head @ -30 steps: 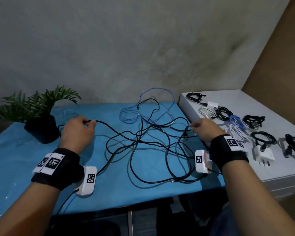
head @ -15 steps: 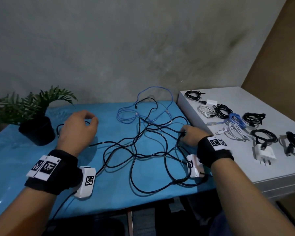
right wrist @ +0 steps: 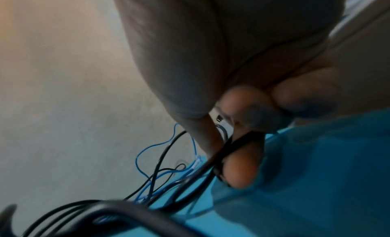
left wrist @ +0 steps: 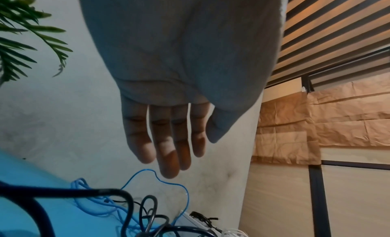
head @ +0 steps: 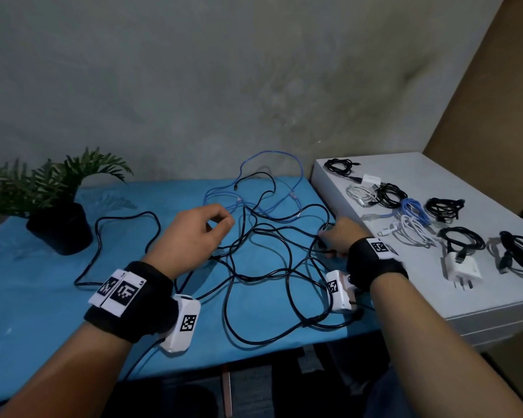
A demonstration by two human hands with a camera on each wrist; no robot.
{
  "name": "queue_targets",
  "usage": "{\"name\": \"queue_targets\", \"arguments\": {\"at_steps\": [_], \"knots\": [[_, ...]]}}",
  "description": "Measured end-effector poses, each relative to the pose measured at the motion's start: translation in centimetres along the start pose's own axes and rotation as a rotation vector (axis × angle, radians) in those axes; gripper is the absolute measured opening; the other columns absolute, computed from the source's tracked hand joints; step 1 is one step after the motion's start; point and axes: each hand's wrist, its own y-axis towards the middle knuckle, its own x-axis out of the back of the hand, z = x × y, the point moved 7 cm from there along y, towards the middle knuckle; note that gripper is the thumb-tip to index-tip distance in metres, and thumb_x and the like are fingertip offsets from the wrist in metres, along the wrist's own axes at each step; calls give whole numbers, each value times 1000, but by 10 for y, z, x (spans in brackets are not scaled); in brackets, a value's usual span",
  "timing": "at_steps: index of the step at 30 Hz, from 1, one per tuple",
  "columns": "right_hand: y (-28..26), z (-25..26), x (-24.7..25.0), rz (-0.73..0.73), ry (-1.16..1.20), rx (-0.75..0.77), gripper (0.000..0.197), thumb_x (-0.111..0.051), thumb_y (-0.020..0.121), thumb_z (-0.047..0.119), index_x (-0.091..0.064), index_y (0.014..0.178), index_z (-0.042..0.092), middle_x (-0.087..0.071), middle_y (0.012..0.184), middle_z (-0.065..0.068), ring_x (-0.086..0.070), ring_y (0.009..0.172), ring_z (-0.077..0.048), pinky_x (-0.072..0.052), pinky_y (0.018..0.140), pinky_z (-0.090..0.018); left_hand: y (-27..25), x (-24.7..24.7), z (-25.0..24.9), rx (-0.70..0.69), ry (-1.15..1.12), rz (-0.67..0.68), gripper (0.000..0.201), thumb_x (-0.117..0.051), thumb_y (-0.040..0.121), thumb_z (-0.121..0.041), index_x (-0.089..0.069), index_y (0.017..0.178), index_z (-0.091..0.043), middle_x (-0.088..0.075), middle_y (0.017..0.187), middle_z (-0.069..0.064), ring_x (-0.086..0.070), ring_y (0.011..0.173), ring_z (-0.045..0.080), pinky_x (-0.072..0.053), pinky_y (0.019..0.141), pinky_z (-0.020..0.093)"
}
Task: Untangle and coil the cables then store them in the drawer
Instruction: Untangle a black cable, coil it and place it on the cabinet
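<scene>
1. A blue-covered surface (head: 43, 297) stood against a stained grey wall, with a white cabinet (head: 480, 285) butted against its right edge; the black cable tangle (head: 269, 254) sprawled across the surface just left of that cabinet.
2. A blue cable (head: 272, 182) lay looped behind the tangle, partly woven into it, and a potted plant (head: 58, 212) sat well to the tangle's left.
3. Several coiled cables (head: 411, 218) and a white charger (head: 462, 270) rested on the cabinet top, right of the tangle.
4. The right hand (head: 341, 239) sat at the tangle's right edge, its fingers (right wrist: 242, 170) clamped on a black strand; a small plug seemed to sit between thumb and forefinger, though the wrist view was too blurred to be sure.
5. The left hand (head: 194, 236) hovered over the tangle's left side, fingers (left wrist: 168, 149) hanging loose and slightly apart, holding nothing.
6. The relation that mattered: the pinched strand ran leftward from the right hand into the knot, its length lying roughly across the surface, so the left hand was the nearer one to lift crossing loops clear.
7. No drawer was visible, and the tangle's near loops ran under the right wrist, out of sight.
</scene>
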Motion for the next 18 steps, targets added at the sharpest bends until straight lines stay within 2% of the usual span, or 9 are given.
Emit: {"name": "queue_targets", "arguments": {"at_steps": [1, 4, 6, 8, 10, 13, 15, 17, 18], "knots": [[0, -3, -5, 51, 18, -7, 20, -61, 99, 22, -56, 106, 4, -68, 79, -11, -65, 49, -18, -43, 38, -21, 0, -3, -2, -3, 0, 12, 14, -57, 101, -35, -67, 94, -28, -70, 95, -14, -68, 74, 19, -54, 75, 35], [5, -5, -5, 40, 25, 39, 19, -68, 95, 25, -57, 100, 11, -71, 81, -10, -64, 60, -25, -49, 50, -29, 1, -12, -6, -21, 19, 40, 14, -57, 101, -32, -67, 92, -27, -69, 91, -15, -65, 72, 12, -47, 68, 17], [4, -5, -4, 37, 38, 62, 23, -71, 93, 27, -53, 89, 14, -69, 70, -7, -57, 52, -22, -47, 50, -28, 2, -17, -7, -24, 21, 52, 15, -57, 101, -31, -67, 91, -26, -69, 88, -14, -64, 69, 7, -43, 61, 11], [0, -3, -3, 46, 78, 77, 27, -72, 93, 29, -51, 86, 13, -66, 66, -8, -53, 48, -21, -45, 50, -27, 3, -21, -7, -28, 21, 69, 15, -58, 101, -31, -67, 90, -27, -69, 86, -14, -63, 66, 5, -41, 60, 12], [-4, 3, 0, 57, 112, 125, 30, -74, 92, 30, -51, 86, 12, -66, 65, -9, -56, 50, -22, -49, 54, -30, 4, -25, -8, -36, 22, 87, 15, -58, 101, -32, -67, 90, -28, -69, 86, -15, -63, 67, 4, -41, 62, 14], [-17, 25, 7, 85, 205, 250, 31, -74, 92, 31, -52, 87, 10, -67, 63, -9, -61, 56, -22, -53, 63, -36, 5, -31, -12, -55, -3, 90, 16, -58, 101, -31, -67, 88, -27, -68, 83, -14, -58, 63, 4, -40, 60, 13], [-32, 42, 14, 78, 240, 351, 30, -71, 94, 33, -54, 90, 8, -70, 66, -9, -63, 59, -17, -51, 66, -34, 5, -35, -19, -73, -13, 84, 15, -58, 101, -31, -67, 89, -27, -67, 81, -17, -55, 61, 2, -38, 59, 14], [-46, 57, 18, 81, 270, 431, 34, -69, 95, 33, -56, 96, 2, -73, 71, -11, -64, 60, -13, -49, 65, -27, 5, -40, -25, -80, -36, 54, 11, -58, 101, -34, -67, 103, -28, -65, 91, -20, -58, 68, 1, -42, 65, 18], [-53, 64, 18, 94, 304, 466, 34, -68, 96, 31, -57, 100, -1, -74, 73, -13, -64, 62, -13, -49, 65, -25, 5, -42, -27, -87, -37, 32, 20, -57, 101, -37, -64, 118, -29, -62, 106, -21, -60, 76, -1, -46, 72, 19]]}}
